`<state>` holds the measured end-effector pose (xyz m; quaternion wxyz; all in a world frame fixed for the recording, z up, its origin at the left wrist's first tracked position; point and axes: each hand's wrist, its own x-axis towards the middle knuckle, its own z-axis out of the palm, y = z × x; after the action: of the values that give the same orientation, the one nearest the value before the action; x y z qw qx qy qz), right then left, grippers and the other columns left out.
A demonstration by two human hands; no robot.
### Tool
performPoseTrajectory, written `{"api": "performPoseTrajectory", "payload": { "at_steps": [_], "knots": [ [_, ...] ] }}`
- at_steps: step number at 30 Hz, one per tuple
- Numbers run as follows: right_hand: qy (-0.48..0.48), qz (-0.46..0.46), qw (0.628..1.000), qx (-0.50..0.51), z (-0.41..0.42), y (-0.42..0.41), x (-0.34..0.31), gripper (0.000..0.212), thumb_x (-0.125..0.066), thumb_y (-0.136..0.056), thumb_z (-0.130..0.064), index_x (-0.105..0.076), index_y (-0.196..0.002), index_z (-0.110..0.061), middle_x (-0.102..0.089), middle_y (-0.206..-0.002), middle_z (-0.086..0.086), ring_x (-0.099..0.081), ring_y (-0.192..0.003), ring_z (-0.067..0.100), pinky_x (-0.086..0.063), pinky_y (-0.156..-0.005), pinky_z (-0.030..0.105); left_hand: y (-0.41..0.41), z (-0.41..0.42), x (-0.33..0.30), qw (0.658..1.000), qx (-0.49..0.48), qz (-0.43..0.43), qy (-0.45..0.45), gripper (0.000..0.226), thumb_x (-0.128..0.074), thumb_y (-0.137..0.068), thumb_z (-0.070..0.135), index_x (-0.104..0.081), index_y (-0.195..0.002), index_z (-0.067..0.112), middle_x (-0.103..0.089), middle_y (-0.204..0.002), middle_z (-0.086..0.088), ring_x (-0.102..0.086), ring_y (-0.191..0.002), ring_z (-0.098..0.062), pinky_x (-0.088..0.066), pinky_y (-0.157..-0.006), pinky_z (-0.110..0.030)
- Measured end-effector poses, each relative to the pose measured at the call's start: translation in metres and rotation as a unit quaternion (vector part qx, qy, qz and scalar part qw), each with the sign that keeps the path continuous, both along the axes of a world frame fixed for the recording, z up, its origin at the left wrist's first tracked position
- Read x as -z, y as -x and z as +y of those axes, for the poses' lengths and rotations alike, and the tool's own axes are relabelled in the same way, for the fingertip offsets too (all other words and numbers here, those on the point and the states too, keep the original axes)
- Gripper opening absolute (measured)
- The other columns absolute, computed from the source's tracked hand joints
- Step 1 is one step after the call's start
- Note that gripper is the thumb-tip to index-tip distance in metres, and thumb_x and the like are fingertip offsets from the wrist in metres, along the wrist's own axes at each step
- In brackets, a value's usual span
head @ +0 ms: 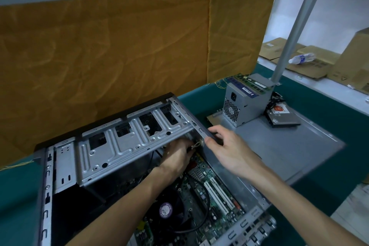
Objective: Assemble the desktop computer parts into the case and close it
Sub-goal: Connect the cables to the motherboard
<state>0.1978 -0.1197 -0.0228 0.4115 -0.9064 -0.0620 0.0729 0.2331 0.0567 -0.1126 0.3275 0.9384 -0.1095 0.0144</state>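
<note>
Sideways, open case (127,142) runs lengthwise from near-right to far-left.

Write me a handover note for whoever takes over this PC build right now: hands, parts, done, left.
Left hand: reaching inside the case under the drive cage, at the small cables; whether it has a grip on anything is hidden.
Right hand: its grip is on the case's upper right edge, steadying it.
Done: motherboard and CPU fan are in the case.
Outside, on the side panel lying flat to the right: power supply with RAM sticks on top, and a drive beside it.
Left: fit those parts, then close the case with the panel.
</note>
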Motion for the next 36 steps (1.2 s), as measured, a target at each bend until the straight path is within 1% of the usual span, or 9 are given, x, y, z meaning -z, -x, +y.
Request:
{"api": "performPoseTrajectory", "payload": {
  "at_steps": [3, 7, 10, 13, 15, 19, 23, 28, 36],
  "knots": [
    [-0.003, 0.002, 1.0, 0.002, 0.0, 0.0, 0.0, 0.024, -0.049, -0.103, -0.047, -0.056, -0.123, -0.035, -0.074, -0.099, 0.0, -0.07, -0.078, 0.022, -0.056, -0.077, 0.045, -0.001, 0.003, 0.0, 0.997, 0.034, -0.011, -0.066, 0.024, -0.063, -0.1, 0.015, -0.071, -0.122, 0.015, -0.068, -0.124, -0.004, -0.065, -0.109, -0.018, -0.05, -0.096, -0.029],
    [-0.004, 0.003, 1.0, 0.001, 0.0, -0.001, 0.001, 0.025, -0.049, -0.102, -0.047, -0.056, -0.123, -0.034, -0.074, -0.097, -0.003, -0.07, -0.079, 0.022, -0.057, -0.079, 0.045, -0.012, 0.007, -0.008, 0.991, 0.062, 0.025, -0.119, 0.024, -0.051, -0.106, 0.022, -0.069, -0.121, 0.015, -0.069, -0.117, -0.006, -0.065, -0.103, -0.02, -0.049, -0.091, -0.027],
    [-0.007, 0.005, 1.0, 0.003, 0.0, -0.002, 0.001, 0.023, -0.05, -0.103, -0.046, -0.057, -0.121, -0.034, -0.074, -0.1, -0.004, -0.07, -0.093, 0.021, -0.056, -0.088, 0.045, -0.018, 0.01, -0.017, 0.993, 0.076, 0.082, -0.029, 0.021, -0.053, -0.102, 0.023, -0.069, -0.11, 0.01, -0.07, -0.104, -0.007, -0.068, -0.092, -0.019, -0.054, -0.079, -0.025],
    [-0.006, 0.011, 1.0, 0.006, 0.0, -0.002, 0.001, 0.025, -0.05, -0.103, -0.046, -0.057, -0.123, -0.033, -0.073, -0.101, -0.005, -0.07, -0.094, 0.02, -0.055, -0.09, 0.044, -0.021, 0.011, -0.022, 0.988, 0.109, 0.109, 0.013, 0.022, -0.051, -0.102, 0.017, -0.067, -0.114, 0.009, -0.07, -0.108, -0.009, -0.067, -0.099, -0.024, -0.052, -0.084, -0.027],
    [-0.001, 0.012, 1.0, 0.009, 0.0, -0.002, 0.0, 0.027, -0.051, -0.102, -0.046, -0.057, -0.125, -0.032, -0.072, -0.104, -0.007, -0.07, -0.091, 0.017, -0.054, -0.09, 0.044, -0.02, 0.014, -0.017, 0.986, 0.114, 0.116, 0.03, 0.023, -0.047, -0.105, 0.016, -0.066, -0.117, 0.012, -0.069, -0.103, 0.0, -0.066, -0.1, -0.015, -0.049, -0.083, -0.014],
    [0.001, 0.013, 1.0, 0.013, 0.001, -0.001, -0.001, 0.03, -0.051, -0.102, -0.047, -0.057, -0.127, -0.031, -0.07, -0.116, -0.006, -0.068, -0.099, 0.016, -0.055, -0.091, 0.044, -0.012, 0.025, -0.001, 0.997, 0.065, 0.023, 0.033, 0.035, -0.055, -0.102, 0.029, -0.062, -0.135, 0.018, -0.052, -0.102, 0.029, -0.045, -0.076, 0.036, -0.03, -0.067, 0.012],
    [0.002, 0.009, 1.0, 0.016, 0.001, -0.001, -0.001, 0.029, -0.052, -0.102, -0.046, -0.058, -0.126, -0.031, -0.067, -0.124, -0.005, -0.068, -0.093, 0.013, -0.054, -0.091, 0.041, -0.02, 0.024, -0.002, 0.988, 0.146, 0.017, -0.05, 0.023, -0.045, -0.106, 0.035, -0.059, -0.12, 0.046, -0.058, -0.117, 0.027, -0.057, -0.106, 0.003, -0.036, -0.077, -0.002],
    [0.0, 0.012, 1.0, 0.017, 0.001, -0.003, 0.001, 0.027, -0.053, -0.102, -0.044, -0.059, -0.125, -0.031, -0.067, -0.126, -0.001, -0.062, -0.102, 0.015, -0.049, -0.097, 0.04, -0.023, 0.027, 0.012, 0.989, 0.124, 0.012, -0.075, 0.022, -0.056, -0.104, 0.031, -0.066, -0.124, 0.027, -0.066, -0.126, 0.004, -0.06, -0.109, -0.013, -0.038, -0.08, -0.017],
    [0.002, 0.017, 1.0, 0.02, 0.0, -0.004, 0.003, 0.032, -0.052, -0.101, -0.048, -0.058, -0.128, -0.032, -0.065, -0.133, -0.001, -0.063, -0.113, 0.017, -0.048, -0.102, 0.044, -0.022, 0.018, 0.012, 0.998, 0.038, 0.054, -0.002, 0.025, -0.068, -0.097, 0.031, -0.074, -0.12, 0.023, -0.07, -0.125, 0.002, -0.065, -0.108, -0.017, -0.05, -0.091, -0.026]
  ]
}}
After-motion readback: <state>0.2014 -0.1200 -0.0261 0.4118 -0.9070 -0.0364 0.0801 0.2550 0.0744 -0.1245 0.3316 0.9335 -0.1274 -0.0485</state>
